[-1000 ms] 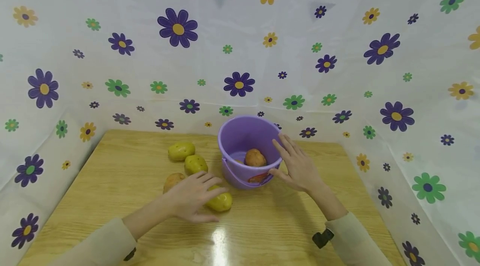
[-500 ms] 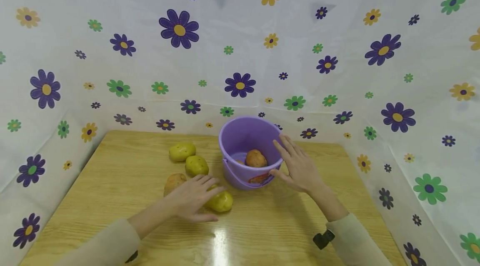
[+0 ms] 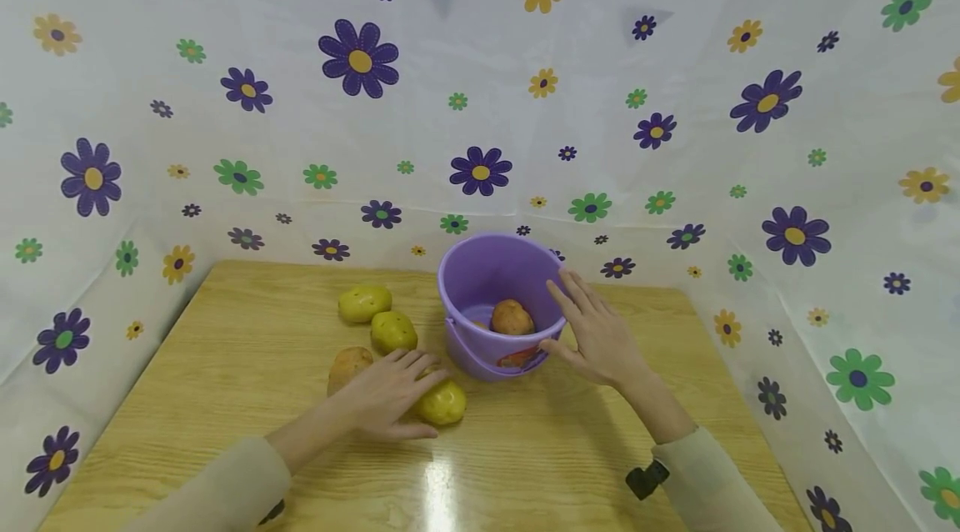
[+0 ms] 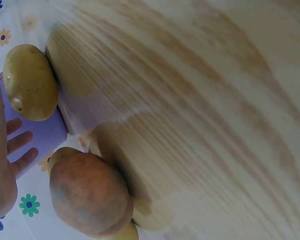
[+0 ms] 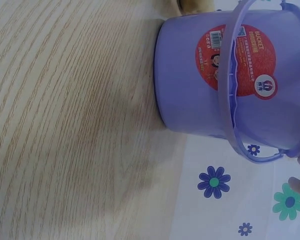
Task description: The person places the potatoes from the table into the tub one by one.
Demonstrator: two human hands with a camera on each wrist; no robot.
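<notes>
One yellow potato [image 3: 442,403] under spread left hand [image 3: 386,399] fingers wants firm curl; flat right hand [image 3: 600,336] fingers steady purple bucket [image 3: 480,273].

You see a purple bucket [image 3: 501,307] with a red label [image 5: 235,60], yellow potatoes [image 3: 393,331] and brown potatoes [image 3: 512,318], a light wooden bench [image 3: 225,365], and a white flowered cloth [image 3: 225,140].

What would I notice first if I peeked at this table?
Probably the purple bucket near the back middle of the wooden table, with a brownish potato inside and the right hand resting against its side. Next, the potatoes lying to its left: the left hand reaches over a yellow potato, close to it. All around hangs a white curtain dotted with purple, green and yellow flowers.
</notes>
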